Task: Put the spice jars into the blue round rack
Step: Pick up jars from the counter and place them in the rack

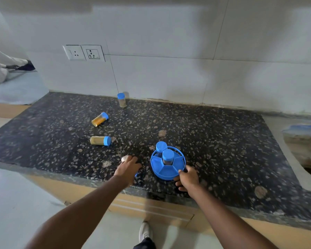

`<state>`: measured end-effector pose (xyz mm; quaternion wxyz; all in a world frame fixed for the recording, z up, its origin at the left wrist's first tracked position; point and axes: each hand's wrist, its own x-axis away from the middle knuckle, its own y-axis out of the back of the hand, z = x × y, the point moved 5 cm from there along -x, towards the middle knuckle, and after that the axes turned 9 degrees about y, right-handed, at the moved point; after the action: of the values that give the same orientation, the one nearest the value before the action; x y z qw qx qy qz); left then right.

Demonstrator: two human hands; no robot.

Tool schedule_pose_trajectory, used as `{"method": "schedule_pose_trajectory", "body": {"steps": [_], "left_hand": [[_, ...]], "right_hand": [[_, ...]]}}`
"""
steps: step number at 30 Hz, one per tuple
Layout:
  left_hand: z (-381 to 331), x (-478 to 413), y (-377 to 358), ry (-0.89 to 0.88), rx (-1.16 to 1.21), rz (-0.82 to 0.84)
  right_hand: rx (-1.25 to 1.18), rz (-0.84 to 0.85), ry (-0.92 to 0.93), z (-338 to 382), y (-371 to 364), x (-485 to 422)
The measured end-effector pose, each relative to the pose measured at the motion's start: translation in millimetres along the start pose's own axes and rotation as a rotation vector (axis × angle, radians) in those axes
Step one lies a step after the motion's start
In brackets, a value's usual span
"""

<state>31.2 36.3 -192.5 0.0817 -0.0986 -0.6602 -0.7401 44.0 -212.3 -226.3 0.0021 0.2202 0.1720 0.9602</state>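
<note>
The blue round rack (166, 172) stands near the front edge of the speckled black counter (214, 141). Two blue-capped jars stand upright in it, one at the back (161, 147), one in the middle (167, 156). My right hand (188, 178) grips the rack's front right rim. My left hand (127, 168) is closed over a jar lying on the counter left of the rack; only a bit of its blue cap (136, 174) and a pale end (124, 158) show. Two jars lie on their sides farther left, one yellow (99, 119), one tan (100, 140). Another jar (122, 100) stands by the wall.
A white tiled wall with two power sockets (84, 53) backs the counter. A sink (307, 155) lies at the right end. Another person's legs and shoes (16, 66) show at far left. My own shoe (144, 231) is on the floor below.
</note>
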Motion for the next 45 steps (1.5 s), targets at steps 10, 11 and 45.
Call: {"method": "schedule_pose_trajectory", "body": {"steps": [10, 11, 45], "left_hand": [[9, 0, -6, 0.046, -0.009, -0.026], [9, -1, -4, 0.050, 0.029, -0.049], [37, -58, 25, 0.135, 1.137, -0.331]], "right_hand": [[0.053, 0.001, -0.005, 4, 0, 5], [0.055, 0.005, -0.004, 5, 0, 4], [-0.009, 0.100, 0.078, 59, -56, -31]]}}
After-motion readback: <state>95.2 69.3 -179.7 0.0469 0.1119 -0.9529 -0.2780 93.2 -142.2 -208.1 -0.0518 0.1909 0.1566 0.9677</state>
